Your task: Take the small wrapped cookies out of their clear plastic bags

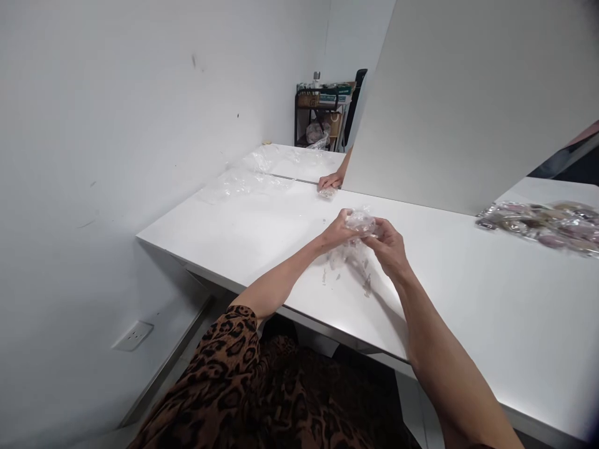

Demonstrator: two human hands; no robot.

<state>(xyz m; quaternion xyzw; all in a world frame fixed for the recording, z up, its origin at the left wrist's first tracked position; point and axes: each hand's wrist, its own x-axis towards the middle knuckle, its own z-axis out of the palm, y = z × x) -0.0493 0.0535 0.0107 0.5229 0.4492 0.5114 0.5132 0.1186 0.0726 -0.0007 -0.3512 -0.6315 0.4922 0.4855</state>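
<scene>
Clear crinkled plastic wrap (360,219) is pinched between my two hands, above the white table (224,246). My left hand (339,231) grips it from the left, my right hand (389,247) from the right, and the fingers of both are closed. Whether something lies inside the plastic cannot be made out. More of the clear plastic hangs or lies just below my hands. Small greyish flakes (367,287) are scattered on the tabletop beneath them.
Another person's hand (331,180) rests on a small wrapped item (327,193) beyond mine. A tall grey panel (458,106) stands across the table. Clear plastic sheeting (248,181) lies left, plastic-wrapped packs (543,226) right. A loaded black cart (296,118) stands behind.
</scene>
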